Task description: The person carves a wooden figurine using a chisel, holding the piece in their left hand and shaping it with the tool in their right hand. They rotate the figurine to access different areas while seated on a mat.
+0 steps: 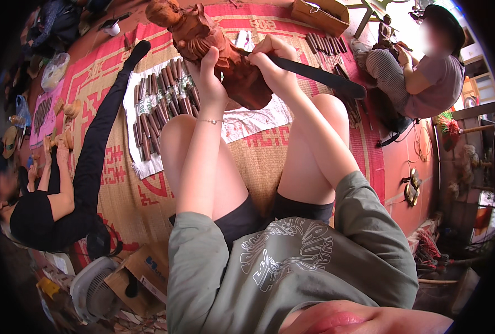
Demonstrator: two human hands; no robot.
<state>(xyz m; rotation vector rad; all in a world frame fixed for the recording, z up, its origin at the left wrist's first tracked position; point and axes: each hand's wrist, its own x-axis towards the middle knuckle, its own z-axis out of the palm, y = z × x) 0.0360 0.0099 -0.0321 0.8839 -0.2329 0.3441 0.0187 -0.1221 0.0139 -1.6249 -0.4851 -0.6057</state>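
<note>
A reddish-brown carved wooden figure (203, 39) is held aslant above my knees, its rounded top toward the upper left and its broad base toward me. My left hand (211, 80) is closed around its near left side, thumb up along the carving. At the figure's right side, my right hand (276, 64) has its fingers bent and pressed together. A long dark strip (325, 78) juts out of that hand to the right; its exact kind I cannot make out. Beneath the figure, several wood-handled carving tools (161, 97) lie in rows on a white cloth (265, 118).
A patterned woven mat (127, 139) spreads around my legs. More tools (325, 43) lie at the far right, near a wooden box (321, 18). One person (434, 78) sits at right, another (44, 214) at left with pale carved wood. Lower left stand a fan (94, 289) and a cardboard box (141, 273).
</note>
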